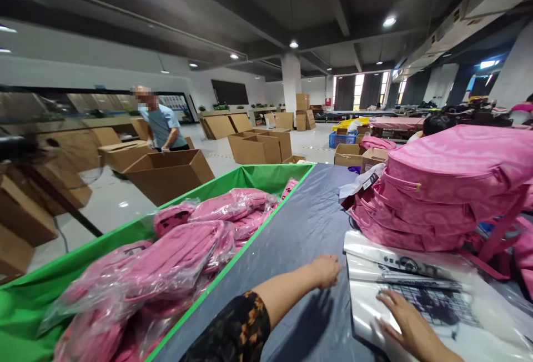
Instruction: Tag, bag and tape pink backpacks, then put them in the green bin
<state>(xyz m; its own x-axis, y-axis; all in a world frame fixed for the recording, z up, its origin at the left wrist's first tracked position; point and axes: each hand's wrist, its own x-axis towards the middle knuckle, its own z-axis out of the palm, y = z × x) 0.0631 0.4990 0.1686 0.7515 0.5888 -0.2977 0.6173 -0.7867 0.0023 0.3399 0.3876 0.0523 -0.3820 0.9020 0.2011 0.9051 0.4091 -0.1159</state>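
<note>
My left hand [327, 271] hovers over the grey tabletop [308, 229], just left of a stack of clear plastic bags [416, 281]. Its fingers are curled in and nothing shows in them. On the printed bags lies my right hand [403, 317], fingers spread and touching the top plastic. Behind the bags rises a pile of pink backpacks [449, 190], one with a white tag [370, 181] hanging at its left side. To the left of the table, pink backpacks in clear plastic [179, 256] fill a green-lined bin [233, 181].
A co-worker [160, 123] in a light blue shirt stands at an open cardboard box [170, 176] beyond the bin. More cartons [260, 145] stand on the floor. A dark stand [58, 195] leans in at left. Blue crates [342, 139] stand past the table's far end.
</note>
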